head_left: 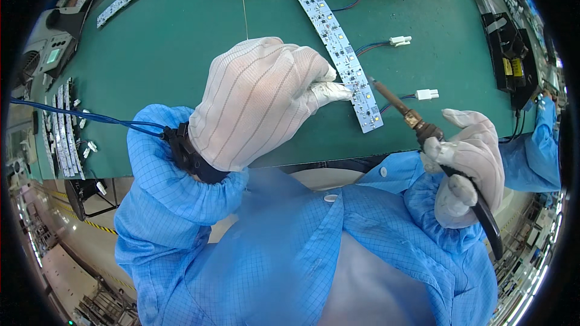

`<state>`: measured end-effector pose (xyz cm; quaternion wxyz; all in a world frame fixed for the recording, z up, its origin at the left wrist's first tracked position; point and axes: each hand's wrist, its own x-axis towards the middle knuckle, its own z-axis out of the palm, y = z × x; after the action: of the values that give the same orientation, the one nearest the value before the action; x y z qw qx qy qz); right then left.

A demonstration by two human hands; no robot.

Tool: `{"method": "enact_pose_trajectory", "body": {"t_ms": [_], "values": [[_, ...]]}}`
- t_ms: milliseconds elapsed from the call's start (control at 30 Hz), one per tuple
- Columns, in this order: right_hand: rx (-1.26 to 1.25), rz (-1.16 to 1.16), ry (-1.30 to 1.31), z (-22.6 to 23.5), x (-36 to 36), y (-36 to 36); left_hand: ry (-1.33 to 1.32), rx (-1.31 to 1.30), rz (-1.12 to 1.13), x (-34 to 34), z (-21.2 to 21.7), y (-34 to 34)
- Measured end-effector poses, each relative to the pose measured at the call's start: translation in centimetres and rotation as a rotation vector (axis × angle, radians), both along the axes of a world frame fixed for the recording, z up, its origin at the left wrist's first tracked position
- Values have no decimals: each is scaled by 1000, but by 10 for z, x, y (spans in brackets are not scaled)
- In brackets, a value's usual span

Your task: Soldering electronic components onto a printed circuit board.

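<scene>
White curved LED strip (338, 45) trails blue-red leads with white plugs.

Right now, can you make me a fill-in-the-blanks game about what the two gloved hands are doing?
1. The right hand holds a soldering ____ by its black handle.
2. The left hand pinches a thin solder wire over the long white LED ____.
3. The table mat is coloured ____.
4. Both sleeves are coloured ____.

Missing words: iron; strip; green; blue
</scene>
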<state>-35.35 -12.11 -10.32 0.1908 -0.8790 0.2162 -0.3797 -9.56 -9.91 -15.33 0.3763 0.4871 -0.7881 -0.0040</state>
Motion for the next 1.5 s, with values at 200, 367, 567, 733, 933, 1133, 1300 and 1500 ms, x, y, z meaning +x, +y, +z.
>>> {"method": "enact_pose_trajectory", "body": {"t_ms": [200, 367, 567, 733, 933, 1133, 1300, 1500], "values": [[-21, 159, -15, -14, -42, -24, 3, -26, 19, 0, 0, 3], [11, -58, 21, 5, -2, 0, 13, -18, -1, -2, -2, -1], [0, 7, 38, 9, -8, -6, -17, -37, 8, 1, 0, 1], [40, 124, -35, -4, -38, -37, 36, -78, -6, 0, 2, -1], [-30, -680, -120, 3, -30, -70, 24, -46, 44, 3, 7, 1], [98, -853, 43, -25, -42, -162, 74, 18, 32, 2, 11, -2], [289, -563, -302, -17, -22, -153, 136, 125, 68, 6, 15, 3], [102, -551, -311, -9, -24, -78, 69, -5, 83, 12, 11, -4]]}}
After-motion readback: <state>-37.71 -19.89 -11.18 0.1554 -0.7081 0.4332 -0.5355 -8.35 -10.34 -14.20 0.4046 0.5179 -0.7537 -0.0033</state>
